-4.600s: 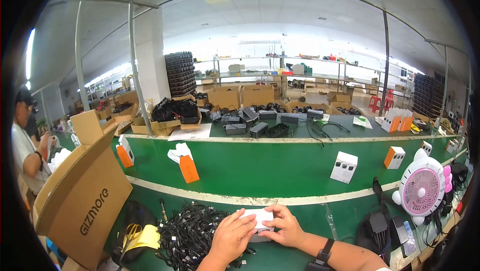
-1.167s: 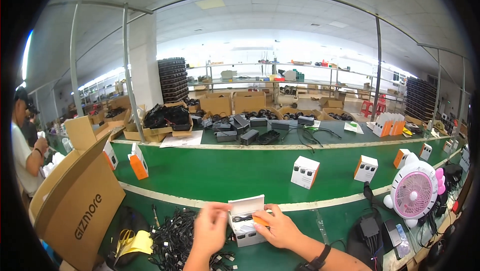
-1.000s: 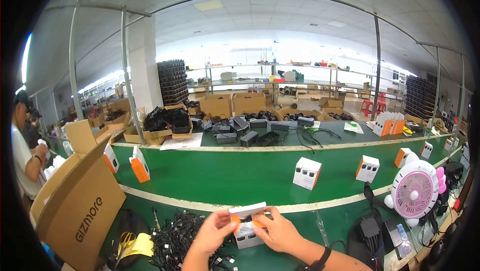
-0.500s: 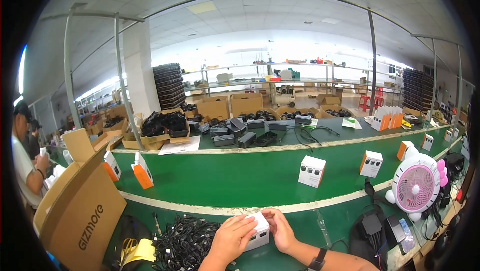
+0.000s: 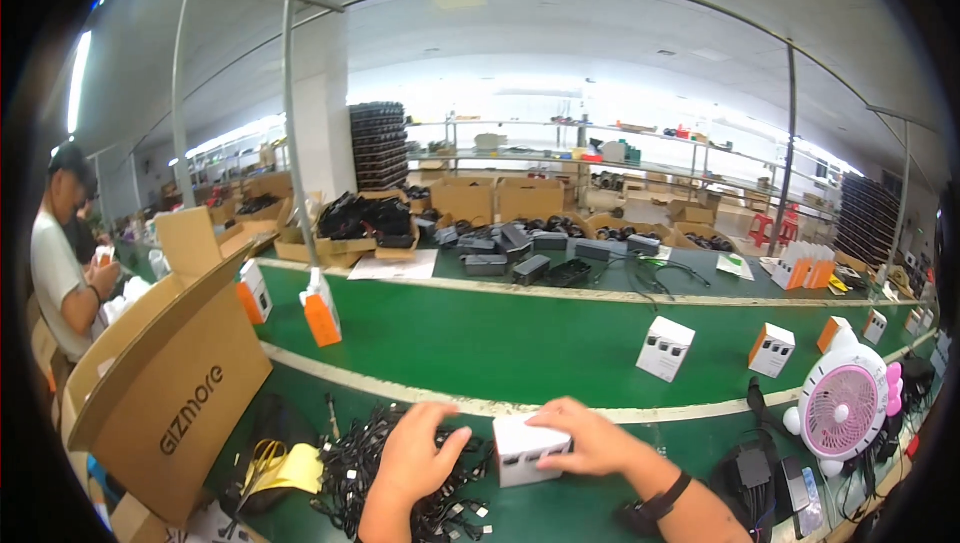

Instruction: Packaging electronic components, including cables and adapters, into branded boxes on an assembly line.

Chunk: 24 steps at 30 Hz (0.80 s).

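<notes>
A small white box (image 5: 513, 440) with dark product pictures sits on the green bench in front of me. My right hand (image 5: 592, 441) grips it from the right, its fingers over the top and the thumb against the front face. Left of the box, apart from it, my left hand (image 5: 420, 451) is open, thumb and fingers spread, above a heap of black cables (image 5: 352, 458) with light-coloured plugs. Beside that heap lie scissors (image 5: 258, 468) and a yellow sheet (image 5: 300, 470).
A green conveyor (image 5: 480, 343) runs past the bench, carrying several white-and-orange boxes (image 5: 665, 349). At left stands a large open carton (image 5: 190, 393); beyond it a person (image 5: 65, 263) works. A pink-and-white fan (image 5: 842, 408) and black adapter (image 5: 752, 468) are at right.
My left hand has come off the box and moved left over the cables. The right hand has shifted onto the box's top and front. The whole view has swung slightly left.
</notes>
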Tool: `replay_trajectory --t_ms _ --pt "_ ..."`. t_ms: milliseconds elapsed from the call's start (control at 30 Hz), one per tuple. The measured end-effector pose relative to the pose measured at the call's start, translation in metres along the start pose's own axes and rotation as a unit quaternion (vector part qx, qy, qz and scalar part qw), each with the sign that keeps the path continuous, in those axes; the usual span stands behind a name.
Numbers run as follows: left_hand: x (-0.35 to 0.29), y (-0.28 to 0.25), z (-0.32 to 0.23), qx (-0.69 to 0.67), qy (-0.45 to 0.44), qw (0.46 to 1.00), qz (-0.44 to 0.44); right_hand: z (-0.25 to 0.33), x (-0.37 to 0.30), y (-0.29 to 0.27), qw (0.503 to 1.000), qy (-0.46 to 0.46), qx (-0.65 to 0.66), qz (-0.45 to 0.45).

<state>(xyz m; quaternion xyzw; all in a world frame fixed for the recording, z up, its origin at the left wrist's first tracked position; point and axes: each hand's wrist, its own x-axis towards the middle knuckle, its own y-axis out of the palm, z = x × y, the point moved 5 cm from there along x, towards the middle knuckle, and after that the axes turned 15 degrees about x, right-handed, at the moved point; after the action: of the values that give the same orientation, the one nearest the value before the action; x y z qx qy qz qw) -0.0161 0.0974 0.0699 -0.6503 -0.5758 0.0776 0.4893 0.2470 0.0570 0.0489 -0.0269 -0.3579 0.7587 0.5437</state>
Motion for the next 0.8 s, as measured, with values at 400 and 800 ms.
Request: replay_trajectory --t_ms 400,800 --pt "-0.037 0.066 -0.014 0.335 0.123 0.882 0.309 -0.135 0.043 -0.087 0.858 0.137 -0.398 -0.294" --pt "0.11 -0.028 0.11 0.314 0.011 0.898 0.308 -0.041 -0.017 0.062 0.981 -0.012 -0.152 0.119"
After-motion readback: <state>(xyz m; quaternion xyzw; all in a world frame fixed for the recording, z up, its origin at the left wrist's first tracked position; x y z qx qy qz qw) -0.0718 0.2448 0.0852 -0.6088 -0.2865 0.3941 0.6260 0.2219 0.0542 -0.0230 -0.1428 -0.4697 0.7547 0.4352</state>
